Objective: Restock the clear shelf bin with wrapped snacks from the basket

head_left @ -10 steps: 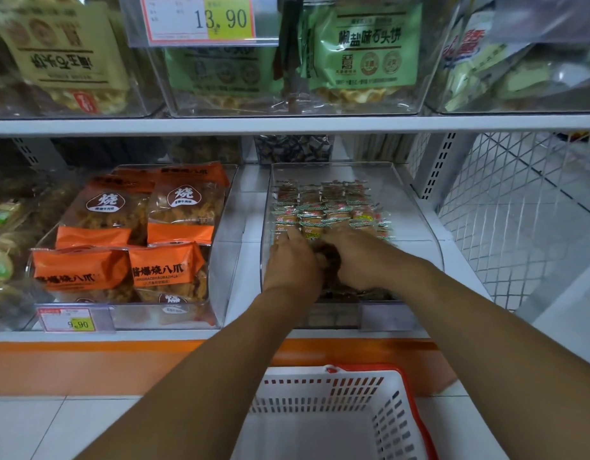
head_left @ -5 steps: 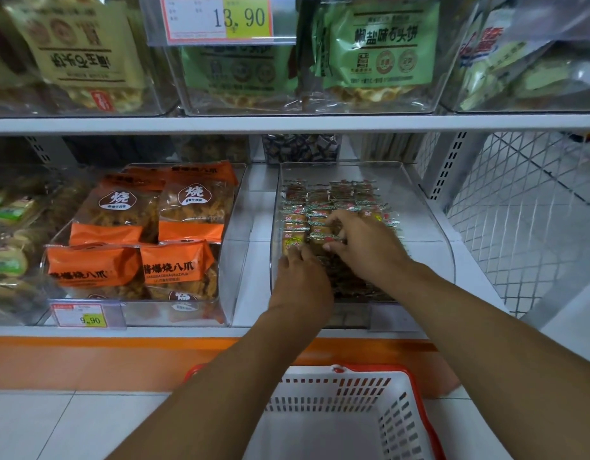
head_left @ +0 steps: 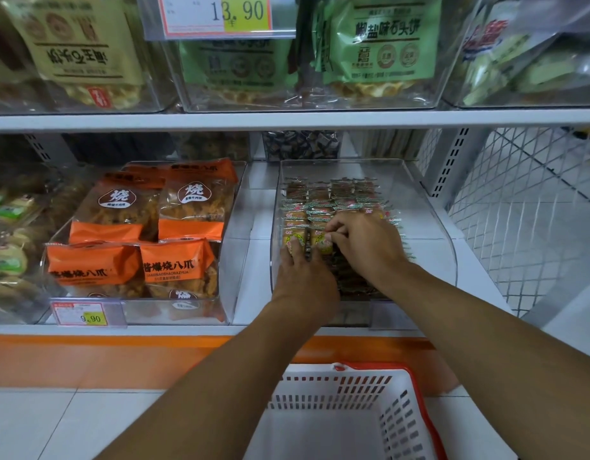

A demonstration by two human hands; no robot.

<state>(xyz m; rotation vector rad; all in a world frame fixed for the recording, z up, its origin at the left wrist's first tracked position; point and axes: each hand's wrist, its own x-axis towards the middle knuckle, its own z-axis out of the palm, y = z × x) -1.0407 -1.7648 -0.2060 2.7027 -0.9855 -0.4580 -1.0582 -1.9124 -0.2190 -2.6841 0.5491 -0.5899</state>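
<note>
The white shelf (head_left: 287, 121) carries the clear shelf bin (head_left: 429, 227) toward its right end, beside a bin of orange packets (head_left: 190, 207); the white basket (head_left: 346, 393) sits below on the floor, and what shows of its inside looks empty. Over the last second both hands have slid from the bin's front edge deeper toward the middle, which suggests the handful is already in and the work is now tidying. The wrapped snacks (head_left: 323, 200) lie flat in neat rows across the bin's back half, each one's long axis apparently running left to right, though they are small. The right hand (head_left: 366, 244) is curled, pinching a snack at the rows' front edge. The left hand (head_left: 303, 277) lies open and flat, pressing down just beside it.
</note>
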